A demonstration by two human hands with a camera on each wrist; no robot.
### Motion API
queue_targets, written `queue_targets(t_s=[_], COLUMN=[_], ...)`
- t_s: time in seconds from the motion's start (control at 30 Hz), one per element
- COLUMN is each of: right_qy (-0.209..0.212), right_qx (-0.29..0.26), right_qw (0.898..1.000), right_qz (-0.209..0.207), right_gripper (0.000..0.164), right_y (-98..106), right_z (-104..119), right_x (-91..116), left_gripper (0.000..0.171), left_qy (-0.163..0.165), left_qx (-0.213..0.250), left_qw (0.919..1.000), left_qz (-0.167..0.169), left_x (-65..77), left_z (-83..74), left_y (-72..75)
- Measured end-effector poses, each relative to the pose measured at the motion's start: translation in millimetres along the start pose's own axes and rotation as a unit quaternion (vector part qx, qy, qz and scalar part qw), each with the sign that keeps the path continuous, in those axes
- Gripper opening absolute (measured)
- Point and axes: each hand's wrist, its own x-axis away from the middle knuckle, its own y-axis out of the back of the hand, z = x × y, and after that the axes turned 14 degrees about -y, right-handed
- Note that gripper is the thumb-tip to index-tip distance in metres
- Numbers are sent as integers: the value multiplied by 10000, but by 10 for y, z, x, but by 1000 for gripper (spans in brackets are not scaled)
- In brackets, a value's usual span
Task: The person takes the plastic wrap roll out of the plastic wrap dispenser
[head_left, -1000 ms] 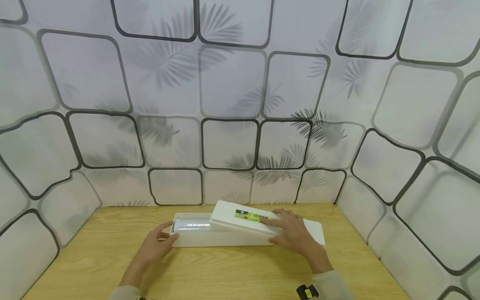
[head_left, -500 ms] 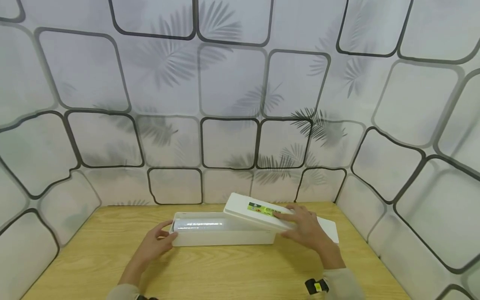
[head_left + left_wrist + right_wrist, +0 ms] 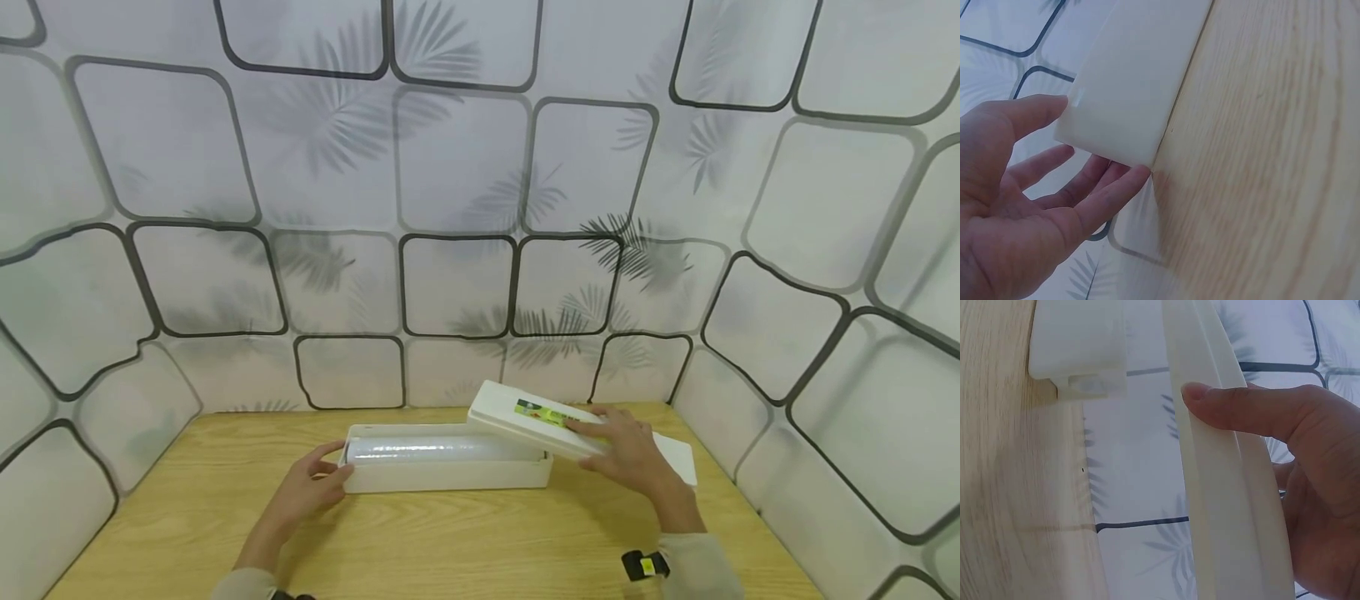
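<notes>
From here I see the right hand [image 3: 633, 454], pinching the lid [image 3: 536, 425], has shifted right, leaving the roll [image 3: 442, 448] nearly uncovered. The left hand [image 3: 306, 485] grips the left end of the box [image 3: 446, 477].

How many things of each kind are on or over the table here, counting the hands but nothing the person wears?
Box: 1
Lid: 1
Roll: 1
Hands: 2, the left hand and the right hand
Total: 5
</notes>
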Motion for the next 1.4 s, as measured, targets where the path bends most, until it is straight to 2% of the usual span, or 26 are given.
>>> queue_targets(t_s=[0.63, 1.07, 1.4], right_qy=[-350, -578, -766], right_qx=[129, -44, 115], right_qw=[9993, 9983, 9969], right_qz=[88, -10, -150], right_gripper=[58, 58, 58], right_y=[135, 161, 230], right_z=[-279, -571, -719], right_x=[63, 97, 131], left_gripper=[62, 62, 62], left_qy=[46, 89, 141], left_qx=[-18, -30, -16], left_qw=[9999, 9998, 9997], left_qz=[-130, -160, -186], left_x=[137, 210, 260], left_z=[-136, -189, -219], left_y=[-79, -115, -150])
